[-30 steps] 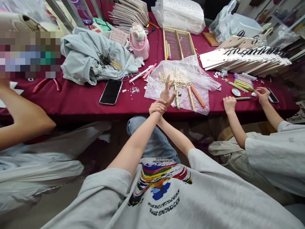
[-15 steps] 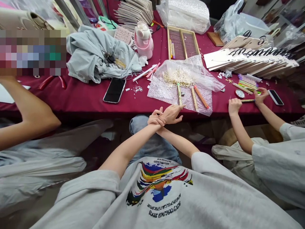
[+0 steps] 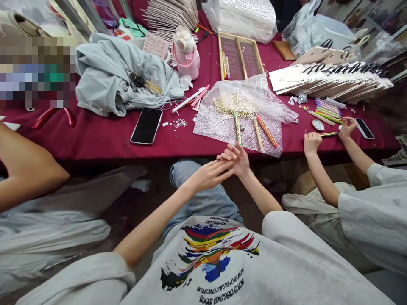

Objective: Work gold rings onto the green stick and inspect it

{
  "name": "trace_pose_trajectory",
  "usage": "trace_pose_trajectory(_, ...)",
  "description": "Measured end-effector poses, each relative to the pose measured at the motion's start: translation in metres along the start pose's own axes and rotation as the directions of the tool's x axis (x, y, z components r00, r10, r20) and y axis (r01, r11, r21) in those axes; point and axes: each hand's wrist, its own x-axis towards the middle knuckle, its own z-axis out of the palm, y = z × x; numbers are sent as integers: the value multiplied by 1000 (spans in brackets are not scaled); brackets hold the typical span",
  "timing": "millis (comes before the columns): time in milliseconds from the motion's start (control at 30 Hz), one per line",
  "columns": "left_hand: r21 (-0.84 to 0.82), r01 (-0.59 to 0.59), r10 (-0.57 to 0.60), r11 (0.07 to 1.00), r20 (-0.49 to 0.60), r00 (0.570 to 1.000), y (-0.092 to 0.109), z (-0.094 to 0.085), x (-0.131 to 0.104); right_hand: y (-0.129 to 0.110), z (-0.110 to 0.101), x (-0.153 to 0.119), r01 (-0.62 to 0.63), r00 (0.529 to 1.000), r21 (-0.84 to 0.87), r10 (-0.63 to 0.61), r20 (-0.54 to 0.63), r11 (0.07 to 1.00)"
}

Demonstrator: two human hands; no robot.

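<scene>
My left hand (image 3: 211, 174) lies against my right hand (image 3: 241, 162) just off the table's front edge. The left fingers stretch flat across to the right palm, while the right fingers bend loosely over them. I see no object in either hand. Just beyond them, a sheet of bubble wrap (image 3: 208, 123) carries a heap of gold-coloured rings (image 3: 237, 104). On its near part lie a green-ended stick (image 3: 237, 129), a pale gold stick (image 3: 258, 134) and an orange stick (image 3: 267, 131), all ridged as if wound with rings.
A phone (image 3: 146, 126), pink bottle (image 3: 185, 53), grey cloth (image 3: 104, 72) and wooden tray (image 3: 239, 78) share the red-covered table. Stacked cards (image 3: 330, 80) stand at right. A co-worker's hands (image 3: 313, 142) hold a thin stick there; red-handled pliers (image 3: 44, 118) lie left near another person's arm (image 3: 28, 169).
My left hand has slid off my right wrist and drawn back left, its fingers now stretched out. My right hand has turned upward, its fingers over the left ones. The view has shifted slightly.
</scene>
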Motion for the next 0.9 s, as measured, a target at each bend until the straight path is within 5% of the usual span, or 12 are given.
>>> trace_pose_trajectory(33,142,-29,18,989,76,997,-6,-8,-14,5,13,-3,-22,999,86,18,43,996)
trace_pose_trajectory(100,428,65,-74,902,6,997,-21,-18,-42,14,21,-6,-73,994,232,52,95,970)
trace_pose_trajectory(200,581,163,-147,797,-76,986,-45,-17,-75,25,-3,-6,-27,999,157,30,-12,987)
trace_pose_trajectory(367,547,193,-96,814,-201,975,-70,-4,-90,25,-34,16,-10,953,-328,-90,-289,945)
trace_pose_trajectory(500,535,191,-81,823,-223,971,-77,-2,-91,13,-24,42,-107,951,-609,-97,-293,786)
trace_pose_trajectory(733,536,208,-93,818,-234,968,-69,-3,-90,7,-13,63,-127,987,-719,16,-159,683)
trace_pose_trajectory(900,395,296,-142,869,-374,916,-38,0,-61,11,-17,60,-123,985,-472,47,-169,873)
